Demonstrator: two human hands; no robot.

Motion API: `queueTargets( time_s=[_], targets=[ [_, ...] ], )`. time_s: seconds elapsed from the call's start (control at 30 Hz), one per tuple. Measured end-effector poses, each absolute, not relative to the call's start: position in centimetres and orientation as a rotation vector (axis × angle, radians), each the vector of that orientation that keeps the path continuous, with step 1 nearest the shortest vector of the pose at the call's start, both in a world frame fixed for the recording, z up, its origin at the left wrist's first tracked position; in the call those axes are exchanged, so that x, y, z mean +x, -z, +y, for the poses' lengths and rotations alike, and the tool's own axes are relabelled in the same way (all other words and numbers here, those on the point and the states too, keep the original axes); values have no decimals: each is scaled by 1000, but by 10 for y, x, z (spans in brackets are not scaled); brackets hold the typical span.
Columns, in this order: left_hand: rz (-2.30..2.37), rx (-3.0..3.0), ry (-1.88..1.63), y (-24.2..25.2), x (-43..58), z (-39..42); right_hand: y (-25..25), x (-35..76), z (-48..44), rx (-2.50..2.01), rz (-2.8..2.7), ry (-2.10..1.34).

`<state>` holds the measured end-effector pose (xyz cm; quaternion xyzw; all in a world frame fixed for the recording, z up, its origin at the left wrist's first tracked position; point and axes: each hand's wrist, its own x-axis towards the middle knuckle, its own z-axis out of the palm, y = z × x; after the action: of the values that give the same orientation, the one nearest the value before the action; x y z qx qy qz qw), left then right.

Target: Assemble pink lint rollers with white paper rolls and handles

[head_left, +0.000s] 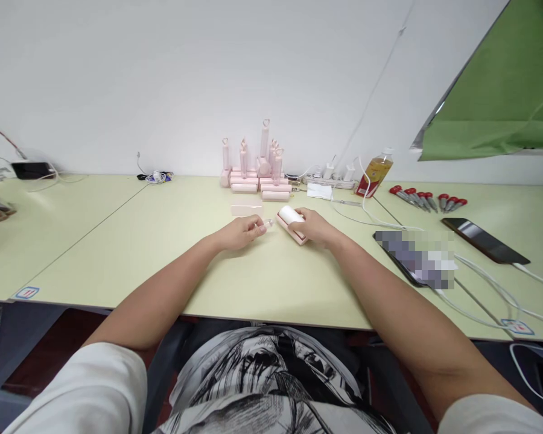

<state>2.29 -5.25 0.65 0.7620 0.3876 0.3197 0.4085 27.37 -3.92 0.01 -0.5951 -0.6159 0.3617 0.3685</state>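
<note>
My left hand (239, 233) is over the table with its thumb and fingertips pinched on a small clear pinkish piece (270, 223), perhaps a handle. Just across from it, my right hand (315, 228) grips a lint roller, a white roll (289, 214) set in a pink case (301, 241). The clear piece's tip is close to the near-left end of the case; whether they touch I cannot tell. A flat, clear pink cover (247, 210) lies behind my left hand. Against the wall, several pink lint rollers (276, 196) are stacked, some with clear handles (244, 161) standing upright.
Right of the stack are a power strip (319, 180), white paper (319, 191) and a drink bottle (374, 173). Farther right lie red-capped pens (416, 197), two phones, one of them dark (484, 240), and white cables (489, 286). A coiled cable (157, 176) sits back left.
</note>
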Motion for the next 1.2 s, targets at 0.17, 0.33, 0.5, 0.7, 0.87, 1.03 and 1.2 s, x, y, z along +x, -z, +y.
queueTargets(
  time_s=[0.17,0.33,0.5,0.7,0.87,1.03,1.2],
  targets=[
    [844,1991,-816,-9,24,-54,-18,267,-48,-1122,-1304,-1356],
    [784,2001,-905,-11,26,-56,-24,258,-59,-985,-1216,-1409],
    [775,2055,-979,-12,27,-57,-24,254,-63,-923,-1223,-1437],
    [757,2140,-986,-10,27,-56,-25,252,-67,-865,-1233,-1485],
    [752,2269,-996,-7,27,-53,-25,251,-68,-793,-1202,-1539],
    [753,2330,-1030,-8,27,-54,-23,252,-68,-767,-1191,-1575],
    [780,2362,-1041,-11,30,-57,-21,252,-67,-783,-1212,-1561]
  ],
)
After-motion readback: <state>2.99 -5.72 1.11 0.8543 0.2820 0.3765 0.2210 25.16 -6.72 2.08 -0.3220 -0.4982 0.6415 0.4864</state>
